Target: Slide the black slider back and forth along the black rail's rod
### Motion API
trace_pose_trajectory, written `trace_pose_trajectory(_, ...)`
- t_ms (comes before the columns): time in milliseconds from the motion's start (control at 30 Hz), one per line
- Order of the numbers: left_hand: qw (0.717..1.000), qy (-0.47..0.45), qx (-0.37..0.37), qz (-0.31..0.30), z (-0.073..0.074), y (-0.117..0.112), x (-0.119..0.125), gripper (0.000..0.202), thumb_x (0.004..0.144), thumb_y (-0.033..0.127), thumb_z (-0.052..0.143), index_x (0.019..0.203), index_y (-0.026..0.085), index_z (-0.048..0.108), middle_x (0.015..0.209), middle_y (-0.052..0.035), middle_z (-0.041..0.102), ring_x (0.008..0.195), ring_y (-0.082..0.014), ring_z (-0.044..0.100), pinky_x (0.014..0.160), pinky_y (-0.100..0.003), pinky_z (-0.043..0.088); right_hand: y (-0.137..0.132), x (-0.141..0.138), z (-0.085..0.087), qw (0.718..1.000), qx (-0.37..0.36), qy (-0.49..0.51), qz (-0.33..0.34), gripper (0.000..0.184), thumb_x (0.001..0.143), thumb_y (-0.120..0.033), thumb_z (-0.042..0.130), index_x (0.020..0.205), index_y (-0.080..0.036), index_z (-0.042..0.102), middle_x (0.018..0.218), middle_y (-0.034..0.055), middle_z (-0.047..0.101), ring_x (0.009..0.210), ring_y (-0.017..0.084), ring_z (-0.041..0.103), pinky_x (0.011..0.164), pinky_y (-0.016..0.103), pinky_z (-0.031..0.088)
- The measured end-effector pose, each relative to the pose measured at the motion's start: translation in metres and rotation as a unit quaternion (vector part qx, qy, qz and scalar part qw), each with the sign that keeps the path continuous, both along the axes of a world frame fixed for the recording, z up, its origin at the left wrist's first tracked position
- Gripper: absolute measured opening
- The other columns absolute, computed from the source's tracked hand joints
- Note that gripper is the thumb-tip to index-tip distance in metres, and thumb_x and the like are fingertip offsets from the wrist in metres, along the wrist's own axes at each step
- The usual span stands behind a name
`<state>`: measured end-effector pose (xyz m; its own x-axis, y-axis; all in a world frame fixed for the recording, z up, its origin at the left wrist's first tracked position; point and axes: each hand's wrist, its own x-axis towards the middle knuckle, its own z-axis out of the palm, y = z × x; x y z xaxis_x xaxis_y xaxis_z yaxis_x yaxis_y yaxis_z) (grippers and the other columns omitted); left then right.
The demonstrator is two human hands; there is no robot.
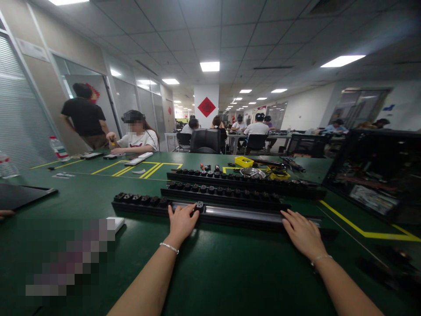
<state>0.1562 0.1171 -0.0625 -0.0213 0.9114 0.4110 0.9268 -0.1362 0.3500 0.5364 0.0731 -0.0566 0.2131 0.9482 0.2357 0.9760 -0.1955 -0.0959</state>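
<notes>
**Lone module (199,205) at your left hand (181,223), bare channel (243,213) at its three o'clock**

Take the lone module as the centre of the dial. At eight o'clock on your worktop (230,272) lies a white-ended object (115,225), mostly blurred out. At nine o'clock, a row of black modules (141,199) fills the left end of the front rail (237,223). Your left hand is at seven o'clock, thumb and forefinger at the lone module's near left side; you appear to be touching it, but I cannot tell whether you are pinching it. That module sits in the front rail's channel, apart from the row. Between twelve and two o'clock, the middle rail (226,193) and back rail (243,179) both carry modules. Just past three o'clock, your right hand (301,232) is open and loosely spread, fingertips on the front rail.

My reading: the step in hand is placing the lone module along the channel, your right hand steadying the rail. The next move calls for light, level pressure from your left fingers, the module square to the channel, and a rail that doesn't slide.
</notes>
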Motion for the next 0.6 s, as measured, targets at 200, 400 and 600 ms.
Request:
trace_pose_trajectory(200,1.0,0.009,-0.007,-0.005,0.0023,-0.0005,0.0008,0.037,0.082,0.046,0.039,0.114,0.035,0.055,0.114,0.0018,0.062,0.104,-0.024,0.051,0.102,-0.062,0.002,-0.0006,-0.0007,0.0016,1.0,0.0,0.003,-0.001,0.059,0.085,-0.052,0.014,0.13,-0.027,0.042,0.137,0.0013,0.039,0.128,0.022,0.028,0.103,0.047,0.021)
trace_pose_trajectory(400,1.0,0.008,-0.014,-0.014,0.0031,-0.0014,0.0024,0.036,0.082,0.045,0.04,0.114,0.036,0.055,0.114,0.0019,0.062,0.105,-0.0242,0.05,0.101,-0.063,-0.002,-0.0004,-0.0006,-0.0007,1.0,0.01,-0.001,0.001,0.057,0.085,-0.05,0.015,0.128,-0.027,0.044,0.137,0.0014,0.04,0.128,0.022,0.029,0.103,0.046,0.022)
trace_pose_trajectory(600,0.999,0.013,0.006,-0.032,0.0008,-0.0022,0.004,0.036,0.084,0.042,0.038,0.113,0.032,0.056,0.113,0.0009,0.062,0.105,-0.0218,0.051,0.106,-0.054,0.002,0.0001,0.0004,-0.0027,1.0,0.015,-0.002,0.0,0.055,0.085,-0.049,0.017,0.128,-0.028,0.043,0.137,0.0005,0.039,0.128,0.021,0.028,0.103,0.046,0.021)
